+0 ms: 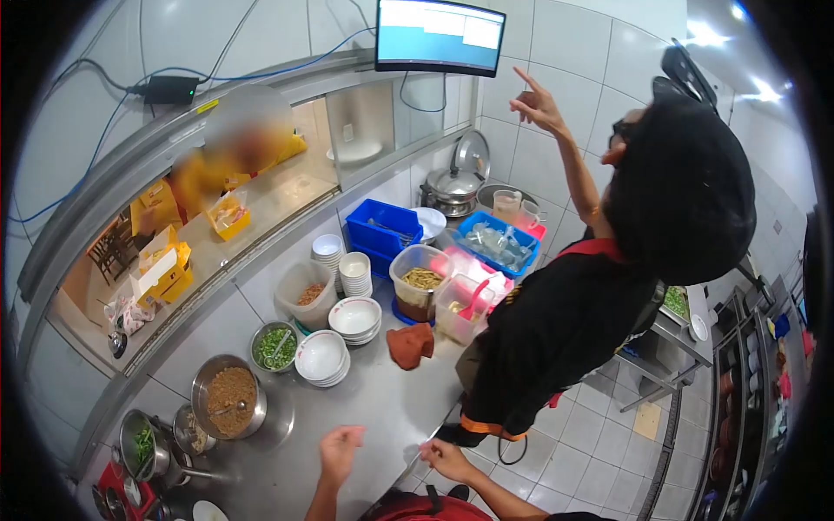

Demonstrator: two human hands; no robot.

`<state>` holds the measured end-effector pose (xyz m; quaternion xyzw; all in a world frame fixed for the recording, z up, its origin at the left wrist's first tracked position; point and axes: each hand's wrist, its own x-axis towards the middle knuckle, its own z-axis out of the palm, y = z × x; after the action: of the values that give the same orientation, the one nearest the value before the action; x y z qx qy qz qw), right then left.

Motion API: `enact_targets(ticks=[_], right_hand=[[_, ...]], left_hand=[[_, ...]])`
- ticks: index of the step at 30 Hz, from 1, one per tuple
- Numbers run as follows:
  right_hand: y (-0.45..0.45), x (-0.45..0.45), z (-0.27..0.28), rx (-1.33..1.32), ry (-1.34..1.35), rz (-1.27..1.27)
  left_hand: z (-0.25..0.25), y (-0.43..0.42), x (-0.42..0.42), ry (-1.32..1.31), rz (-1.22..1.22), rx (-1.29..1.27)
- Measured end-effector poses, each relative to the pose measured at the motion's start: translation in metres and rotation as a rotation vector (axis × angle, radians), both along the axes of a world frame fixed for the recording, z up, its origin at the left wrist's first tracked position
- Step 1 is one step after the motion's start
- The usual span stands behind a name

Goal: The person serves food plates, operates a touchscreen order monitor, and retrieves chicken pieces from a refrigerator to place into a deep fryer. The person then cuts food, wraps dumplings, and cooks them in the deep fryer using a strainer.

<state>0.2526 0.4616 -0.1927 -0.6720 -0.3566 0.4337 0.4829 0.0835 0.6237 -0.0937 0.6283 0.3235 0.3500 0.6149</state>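
My left hand [340, 453] is held over the front of the steel counter [300, 460], its fingers curled loosely with nothing visible in them. At the counter's right edge is my right hand [447, 458], fingers bent inward and no object showing. Beyond my hands stand stacks of white bowls [321, 357] and a folded reddish-brown cloth [410, 346]. A steel bowl of brown minced food [230, 398] with a ladle sits to the left. Chopped greens fill a smaller bowl [274, 346] with a spoon.
A co-worker in black [556, 334] stands close on the right, one raised hand [537, 106] pointing toward a wall screen [440, 36]. Plastic tubs [420, 280], blue bins [380, 233] and a lidded pot [453, 187] line the back. Another person in yellow is behind the serving window.
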Motion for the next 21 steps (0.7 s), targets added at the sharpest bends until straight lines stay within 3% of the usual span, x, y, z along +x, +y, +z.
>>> enact_targets(ticks=[2,3,5,8,16,21], right_hand=[[-0.045,0.007,-0.016,-0.187,-0.067,0.036],[-0.064,0.011,-0.027,-0.261,-0.109,0.053],[-0.11,0.016,-0.042,-0.271,0.05,-0.114],[-0.192,0.002,-0.079,-0.306,0.25,-0.272],[-0.267,-0.028,-0.12,-0.36,0.444,-0.438],[-0.267,-0.026,-0.126,-0.373,0.476,-0.505]], left_hand=[[-0.028,-0.025,0.019,0.116,-0.254,-0.011],[-0.039,-0.041,0.028,0.115,-0.252,-0.008],[-0.062,-0.075,0.042,0.299,-0.514,-0.172],[-0.107,-0.108,0.05,0.374,-0.712,-0.118],[-0.141,-0.113,0.05,0.29,-0.697,-0.283],[-0.13,-0.08,0.052,0.451,-0.759,-0.027]])
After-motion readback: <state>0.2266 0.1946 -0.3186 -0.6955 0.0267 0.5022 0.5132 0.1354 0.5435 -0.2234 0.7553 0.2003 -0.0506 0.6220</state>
